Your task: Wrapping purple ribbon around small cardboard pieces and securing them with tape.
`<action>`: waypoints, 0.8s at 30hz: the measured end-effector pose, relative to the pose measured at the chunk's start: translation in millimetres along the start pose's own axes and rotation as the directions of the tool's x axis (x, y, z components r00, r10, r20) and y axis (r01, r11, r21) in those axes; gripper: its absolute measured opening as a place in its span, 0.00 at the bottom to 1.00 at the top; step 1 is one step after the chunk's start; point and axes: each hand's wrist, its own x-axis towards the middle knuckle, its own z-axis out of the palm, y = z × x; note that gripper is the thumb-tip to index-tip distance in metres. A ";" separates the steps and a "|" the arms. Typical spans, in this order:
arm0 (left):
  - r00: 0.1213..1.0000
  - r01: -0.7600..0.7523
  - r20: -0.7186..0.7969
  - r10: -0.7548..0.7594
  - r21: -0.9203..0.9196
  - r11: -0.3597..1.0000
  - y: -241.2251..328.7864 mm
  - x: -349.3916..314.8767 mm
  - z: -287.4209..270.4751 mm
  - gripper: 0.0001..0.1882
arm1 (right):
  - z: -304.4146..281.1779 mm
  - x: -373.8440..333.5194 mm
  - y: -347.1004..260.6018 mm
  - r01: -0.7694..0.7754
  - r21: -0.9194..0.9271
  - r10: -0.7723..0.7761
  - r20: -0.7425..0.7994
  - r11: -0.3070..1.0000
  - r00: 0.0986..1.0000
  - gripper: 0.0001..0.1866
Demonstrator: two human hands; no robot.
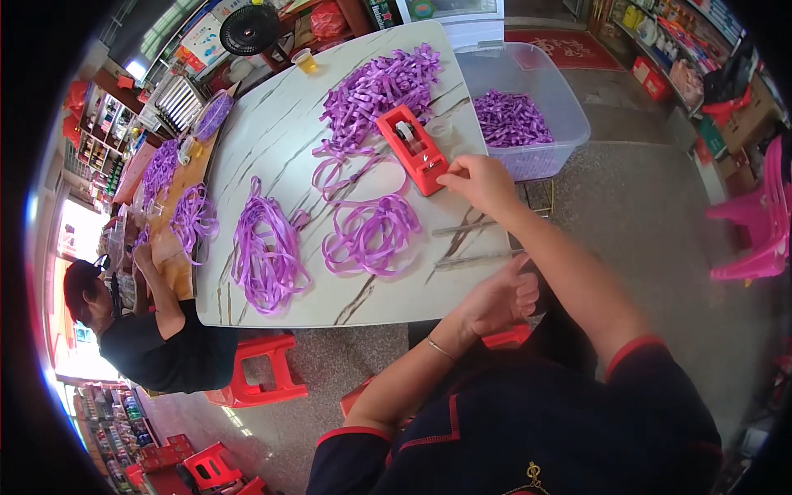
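At the cutting end of a red tape dispenser [410, 148], my right hand [478, 183] is closed in a pinch. Whatever sits between its fingertips is too small to see. My left hand [505, 295] hovers by the table's near edge, fingers curled and thumb raised; its inside is hidden. Between the hands, two narrow greyish strips [472, 261] lie on the tabletop. Left of the dispenser are a loose coil of purple ribbon [371, 235] and a longer purple ribbon bundle [266, 247]. Behind it spreads a large heap of purple ribbon pieces [379, 87].
The white marble-patterned table [272, 140] carries a cup of yellow drink [305, 61]. A clear plastic bin [569, 124] of purple pieces stands right of it. On the left a person [157, 338] works at a wooden table. Red stools [268, 371] and pink chairs [763, 219] stand around.
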 end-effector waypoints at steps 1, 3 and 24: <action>1.000 0.000 -0.001 0.000 -0.002 1.000 0.7 0.6 0.0 0.27 | 0.8 -0.2 -0.2 0.073 -0.132 -0.086 -0.098 0.989 0.991 0.10; 1.000 0.001 0.017 -0.001 0.000 1.000 0.8 0.4 -0.9 0.26 | 0.2 -1.8 -6.7 0.070 -0.204 -0.091 -0.097 0.977 0.991 0.10; 0.999 0.021 0.036 -0.021 -0.010 1.000 1.3 -0.4 -6.0 0.22 | -110.2 -40.6 32.8 0.052 -0.222 0.130 0.727 0.974 0.674 0.12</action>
